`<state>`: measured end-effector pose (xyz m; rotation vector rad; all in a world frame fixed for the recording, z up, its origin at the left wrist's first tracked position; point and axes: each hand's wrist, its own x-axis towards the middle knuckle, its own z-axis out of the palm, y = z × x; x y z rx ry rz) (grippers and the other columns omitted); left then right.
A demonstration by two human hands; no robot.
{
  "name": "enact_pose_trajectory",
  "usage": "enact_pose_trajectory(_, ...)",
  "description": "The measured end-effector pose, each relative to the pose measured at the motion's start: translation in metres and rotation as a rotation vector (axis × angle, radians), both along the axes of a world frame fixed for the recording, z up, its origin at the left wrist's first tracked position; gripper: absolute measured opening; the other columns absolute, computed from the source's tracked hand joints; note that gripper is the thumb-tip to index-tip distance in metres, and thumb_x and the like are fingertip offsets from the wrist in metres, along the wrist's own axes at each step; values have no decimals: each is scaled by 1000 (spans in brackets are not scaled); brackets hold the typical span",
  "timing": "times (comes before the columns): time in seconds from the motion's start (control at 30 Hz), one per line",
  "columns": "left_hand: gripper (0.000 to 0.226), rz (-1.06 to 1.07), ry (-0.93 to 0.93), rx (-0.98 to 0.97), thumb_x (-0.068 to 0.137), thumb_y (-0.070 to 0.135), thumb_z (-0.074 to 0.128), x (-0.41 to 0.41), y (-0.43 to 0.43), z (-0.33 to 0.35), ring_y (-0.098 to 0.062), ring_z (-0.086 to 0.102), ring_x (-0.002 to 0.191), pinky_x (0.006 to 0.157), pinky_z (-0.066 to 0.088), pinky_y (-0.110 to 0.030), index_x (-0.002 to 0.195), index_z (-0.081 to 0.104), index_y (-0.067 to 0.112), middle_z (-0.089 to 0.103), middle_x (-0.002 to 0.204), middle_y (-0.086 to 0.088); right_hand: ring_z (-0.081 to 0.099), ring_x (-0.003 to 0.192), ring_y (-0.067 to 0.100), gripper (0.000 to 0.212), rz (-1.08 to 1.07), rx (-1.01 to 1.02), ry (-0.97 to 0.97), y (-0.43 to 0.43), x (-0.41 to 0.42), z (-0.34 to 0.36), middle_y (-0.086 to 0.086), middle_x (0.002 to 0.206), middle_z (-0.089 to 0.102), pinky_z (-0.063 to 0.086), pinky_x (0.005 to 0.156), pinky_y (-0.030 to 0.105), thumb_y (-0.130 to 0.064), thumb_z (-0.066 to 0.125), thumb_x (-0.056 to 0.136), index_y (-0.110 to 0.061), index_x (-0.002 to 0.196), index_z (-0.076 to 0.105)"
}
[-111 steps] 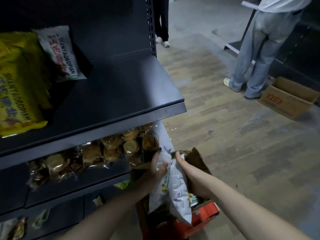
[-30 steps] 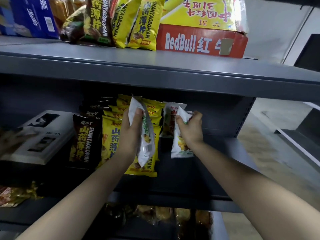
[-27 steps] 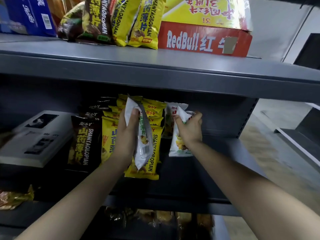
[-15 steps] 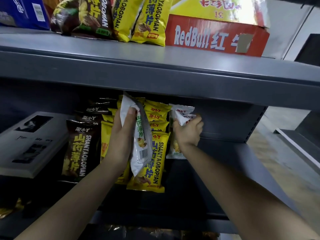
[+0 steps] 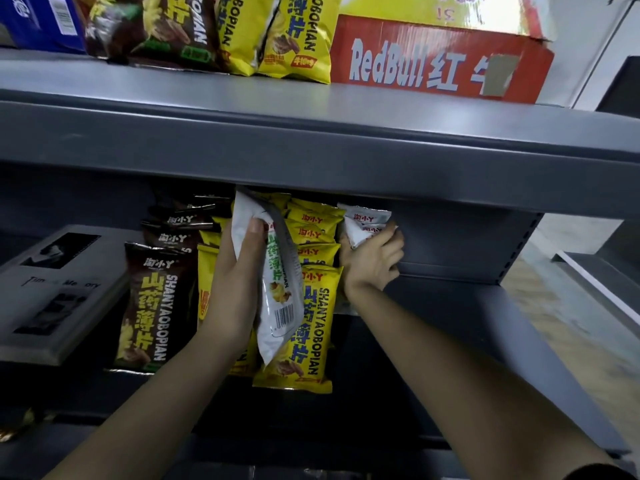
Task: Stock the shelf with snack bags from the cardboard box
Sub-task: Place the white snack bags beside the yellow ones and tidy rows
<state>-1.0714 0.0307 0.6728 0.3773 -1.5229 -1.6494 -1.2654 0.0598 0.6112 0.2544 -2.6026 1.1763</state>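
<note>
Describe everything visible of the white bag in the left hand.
The white bag is a glossy, foil-like pouch with green lettering, a yellow snack picture and a barcode near its lower end. The left hand grips its upper part, holding it upright, slightly tilted, before the yellow bags, its top just under the upper shelf.

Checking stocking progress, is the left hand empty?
No, the left hand grips a white snack bag in front of the yellow bags.

Matt grey metal shelf (image 5: 485,341), glossy plastic snack bags (image 5: 313,327), cardboard box (image 5: 440,60)
</note>
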Motion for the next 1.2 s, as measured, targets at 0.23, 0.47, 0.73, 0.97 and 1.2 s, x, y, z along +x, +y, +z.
enact_pose_trajectory(0.23,50,51,-25,-29,92,50,47,9,5,-1,-3,52,123,109,37,-40,138,45,29,57,131,14,5,144,31,94,320,22,82,38,-6,2,13,157,3,22,111,57,-53,63,81,-19,151,10)
enact_pose_trajectory(0.47,49,45,-25,-27,91,54,49,9,10,-5,-3,50,124,110,37,-41,135,45,35,56,131,17,-2,147,31,116,657,776,542,95,-25,-3,13,160,-2,16,110,68,-65,70,68,-27,152,0)
enact_pose_trajectory(0.73,40,14,-23,-49,92,51,47,5,14,-6,2,51,120,102,38,-30,130,47,39,58,127,20,15,146,37,130,589,919,647,63,-25,-9,20,158,15,23,107,64,-76,71,52,-24,149,3)
enact_pose_trajectory(0.97,39,-49,0,-67,94,46,46,10,24,-3,-4,55,119,98,41,-31,131,47,35,60,126,14,-3,148,34,117,627,936,604,64,-21,-4,14,160,-6,15,110,66,-72,64,67,-26,153,-1)
enact_pose_trajectory(1.2,26,-119,-14,-137,92,39,49,3,54,10,19,51,106,89,41,-9,114,45,51,55,117,30,29,134,23,52,665,281,463,114,9,23,10,142,28,40,103,43,-43,51,92,-12,133,47)
